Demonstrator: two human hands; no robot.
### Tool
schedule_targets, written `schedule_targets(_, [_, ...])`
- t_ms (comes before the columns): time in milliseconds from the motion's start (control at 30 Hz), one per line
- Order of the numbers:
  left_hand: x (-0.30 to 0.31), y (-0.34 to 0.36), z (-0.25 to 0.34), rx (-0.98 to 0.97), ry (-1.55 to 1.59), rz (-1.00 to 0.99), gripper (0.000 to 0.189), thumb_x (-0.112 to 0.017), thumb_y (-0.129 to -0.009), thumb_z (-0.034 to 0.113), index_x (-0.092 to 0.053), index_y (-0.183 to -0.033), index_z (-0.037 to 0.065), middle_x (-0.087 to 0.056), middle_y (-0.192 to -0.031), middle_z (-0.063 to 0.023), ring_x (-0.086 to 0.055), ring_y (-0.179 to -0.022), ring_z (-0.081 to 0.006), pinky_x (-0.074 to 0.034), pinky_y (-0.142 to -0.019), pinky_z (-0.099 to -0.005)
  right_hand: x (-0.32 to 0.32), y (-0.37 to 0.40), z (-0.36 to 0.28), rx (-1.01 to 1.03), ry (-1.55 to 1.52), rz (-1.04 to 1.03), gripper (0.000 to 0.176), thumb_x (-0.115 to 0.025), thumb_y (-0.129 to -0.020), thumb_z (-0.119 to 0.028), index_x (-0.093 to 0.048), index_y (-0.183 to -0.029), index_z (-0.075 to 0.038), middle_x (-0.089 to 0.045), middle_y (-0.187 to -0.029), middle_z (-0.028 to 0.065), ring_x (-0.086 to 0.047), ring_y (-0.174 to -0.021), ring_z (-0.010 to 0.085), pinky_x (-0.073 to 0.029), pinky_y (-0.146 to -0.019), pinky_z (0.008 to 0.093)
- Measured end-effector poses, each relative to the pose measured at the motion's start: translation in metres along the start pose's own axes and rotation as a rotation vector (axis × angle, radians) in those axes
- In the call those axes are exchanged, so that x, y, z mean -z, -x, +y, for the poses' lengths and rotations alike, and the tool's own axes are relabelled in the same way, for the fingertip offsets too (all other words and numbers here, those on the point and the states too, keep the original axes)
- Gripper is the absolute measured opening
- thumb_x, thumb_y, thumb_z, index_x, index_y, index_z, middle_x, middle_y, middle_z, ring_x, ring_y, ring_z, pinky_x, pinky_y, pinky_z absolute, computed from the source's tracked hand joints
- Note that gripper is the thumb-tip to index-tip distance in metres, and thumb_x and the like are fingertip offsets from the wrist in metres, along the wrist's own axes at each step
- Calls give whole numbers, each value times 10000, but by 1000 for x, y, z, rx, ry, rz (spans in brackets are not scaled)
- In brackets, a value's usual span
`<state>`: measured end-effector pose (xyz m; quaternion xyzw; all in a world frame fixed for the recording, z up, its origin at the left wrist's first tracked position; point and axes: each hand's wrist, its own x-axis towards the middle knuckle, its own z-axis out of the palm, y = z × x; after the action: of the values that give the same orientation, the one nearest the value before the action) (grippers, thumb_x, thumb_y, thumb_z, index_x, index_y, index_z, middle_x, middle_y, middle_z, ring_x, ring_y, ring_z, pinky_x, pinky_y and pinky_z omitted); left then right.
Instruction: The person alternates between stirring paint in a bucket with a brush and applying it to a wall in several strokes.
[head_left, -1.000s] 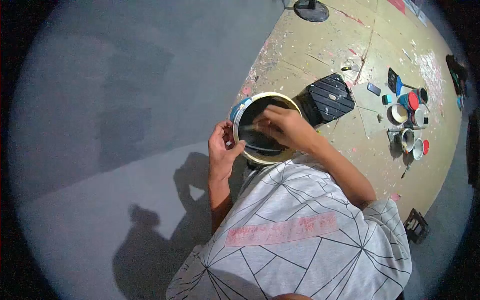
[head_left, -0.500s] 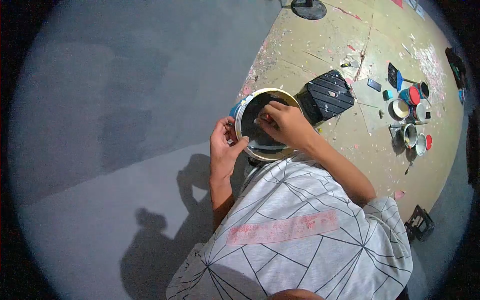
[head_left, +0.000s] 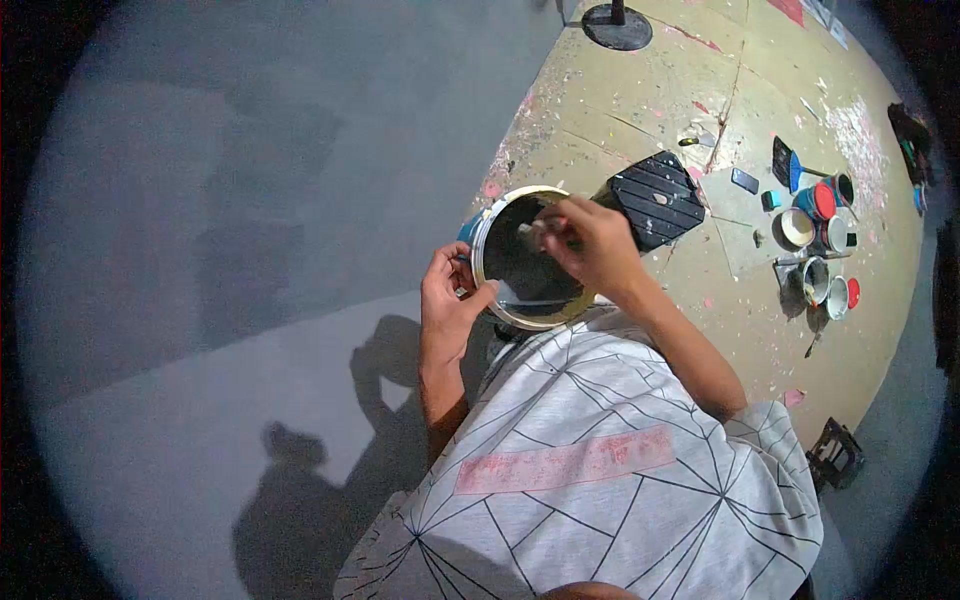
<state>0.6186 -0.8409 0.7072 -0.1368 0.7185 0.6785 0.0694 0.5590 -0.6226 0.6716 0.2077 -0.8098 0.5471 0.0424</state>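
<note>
A paint bucket (head_left: 482,262) with a pale rim and a dark inside sits against the front of my shirt. My left hand (head_left: 452,300) grips its left side, thumb over the rim and fingers round the outside. Over the bucket's mouth is my right hand (head_left: 592,245), its fingers closed in a pinch. Something small and pale (head_left: 528,234) shows at those fingertips, too blurred to name. Just beyond the bucket stands a black ridged platform (head_left: 660,200), like a step stool's top.
Paint-flecked tan sheeting (head_left: 590,110) covers the floor. To the right are several paint cans (head_left: 822,200), a phone (head_left: 744,180), and a blue-and-black brush-like tool (head_left: 788,165). A scraper (head_left: 695,141) lies beyond the platform. A grey wall (head_left: 250,180) rises at left; a round black base (head_left: 617,27) stands at the top.
My right hand has lifted slightly and shifted right over the bucket, showing more of the pale thing at its fingertips. My left hand keeps its hold on the rim.
</note>
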Motion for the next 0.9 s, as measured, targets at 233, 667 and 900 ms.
schedule_targets(233, [6,2,-7,25,45,42,493,-727,-733,-47,-541,-1185,16,-572,-973,-20,-539,-872,-105,-485,-776,-258,19,3,35,-321,-319,230,161,-673,-931,-121,-684,-952,38,-695,-743,83,-660,-668,103,-525,-612,275])
schedule_targets(667, [2,-6,-14,40,60,61,484,-706,-760,-67,-524,-1200,17,-579,-988,-30,-565,-878,-117,-495,-774,-259,24,12,52,-358,-374,199,180,-634,-966,-121,-688,-993,49,-709,-848,95,-662,-787,107,-524,-705,262])
schedule_targets(900, [2,-9,-15,52,75,75,482,-723,-759,-48,-522,-1193,14,-564,-959,-23,-546,-847,-103,-484,-755,-257,27,11,47,-263,-201,165,107,-656,-914,-59,-689,-984,15,-679,-858,135,-667,-738,192,-517,-679,286])
